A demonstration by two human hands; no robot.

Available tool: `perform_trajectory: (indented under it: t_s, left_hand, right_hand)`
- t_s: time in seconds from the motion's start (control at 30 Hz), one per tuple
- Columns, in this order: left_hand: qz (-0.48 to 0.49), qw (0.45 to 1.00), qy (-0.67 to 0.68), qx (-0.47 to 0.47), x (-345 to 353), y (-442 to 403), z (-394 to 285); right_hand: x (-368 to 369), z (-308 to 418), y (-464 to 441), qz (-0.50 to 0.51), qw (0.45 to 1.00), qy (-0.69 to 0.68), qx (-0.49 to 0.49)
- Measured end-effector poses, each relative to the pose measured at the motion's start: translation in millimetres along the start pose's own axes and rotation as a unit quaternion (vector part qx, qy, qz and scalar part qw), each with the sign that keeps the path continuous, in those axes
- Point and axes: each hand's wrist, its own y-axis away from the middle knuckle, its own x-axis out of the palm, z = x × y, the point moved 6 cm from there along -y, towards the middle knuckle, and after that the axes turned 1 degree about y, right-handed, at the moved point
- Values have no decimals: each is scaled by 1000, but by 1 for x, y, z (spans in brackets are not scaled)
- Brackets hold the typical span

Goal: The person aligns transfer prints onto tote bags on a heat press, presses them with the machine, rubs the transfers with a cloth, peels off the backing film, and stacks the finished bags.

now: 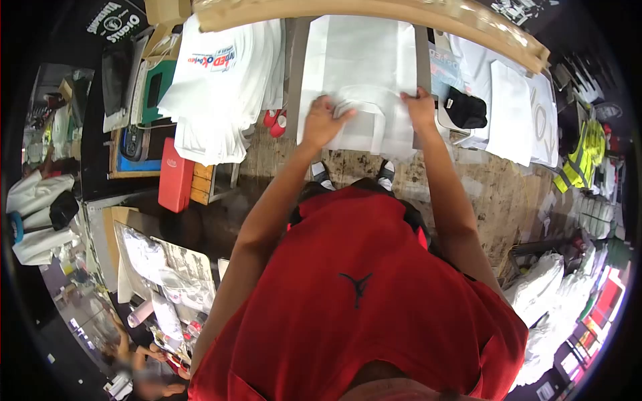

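Observation:
A white bag (364,57) with a looped handle (364,107) lies flat on a grey board (294,87) in front of me. On the bag's near left part rests my left hand (324,122), its thumb stretched out to the handle and its fingers apart from the thumb. My right hand (420,110) is at the bag's right edge, fingers and thumb closed on the white material. The undersides of both hands are hidden. No print shows on the bag's upper face.
Left of the board hangs a stack of printed white bags (224,87). A long cardboard-brown beam (374,12) crosses the far side. On the right are a black cloth item (465,109) and white sheets (508,113). A red box (176,175) stands at lower left, and another person (144,364) is behind.

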Motion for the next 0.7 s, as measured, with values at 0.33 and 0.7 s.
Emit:
perform_trajectory:
  t_s: [0.33, 0.7]
  left_hand:
    - [289, 939, 90, 163, 1, 151, 20]
    - [-78, 851, 427, -295, -39, 106, 80]
  right_hand:
    - [-4, -16, -26, -56, 998, 34, -25]
    - [-11, 12, -4, -72, 977, 140, -144]
